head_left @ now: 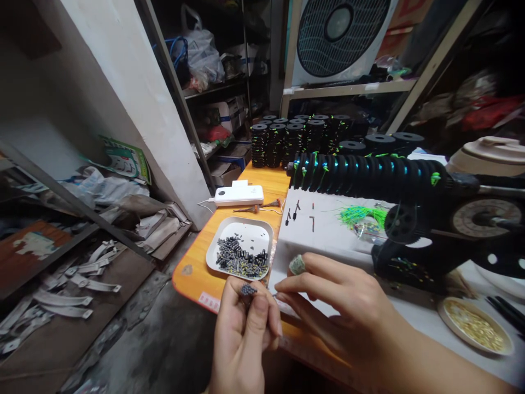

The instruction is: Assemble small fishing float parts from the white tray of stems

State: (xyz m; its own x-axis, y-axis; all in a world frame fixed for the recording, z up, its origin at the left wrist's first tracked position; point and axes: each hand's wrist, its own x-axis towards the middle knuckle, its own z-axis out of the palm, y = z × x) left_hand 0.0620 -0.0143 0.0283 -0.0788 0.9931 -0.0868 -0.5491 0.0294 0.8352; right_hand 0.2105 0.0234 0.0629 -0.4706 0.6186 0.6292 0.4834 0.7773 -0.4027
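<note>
My left hand (250,334) is closed round a bundle of thin dark rods (247,290), their ends showing between thumb and fingers. Close to its right, my right hand (348,306) has thumb and fingertips drawn together; anything between them is too small or hidden to make out. A greenish wrap (297,265) covers one right fingertip. Just beyond the left hand, a white tray (210,257) holds a heap of small dark pieces (241,257), some with yellowish ends. Several small dark parts (295,212) lie on the white surface (283,241) past my right hand.
A black machine (447,219) with a ribbed black roll (361,172) stands at right. Green strands (361,215) lie beside it. Nearby is a dish (508,347) of gold-coloured pieces. Black spools (294,142) and a white power bank-like box (240,194) sit farther back.
</note>
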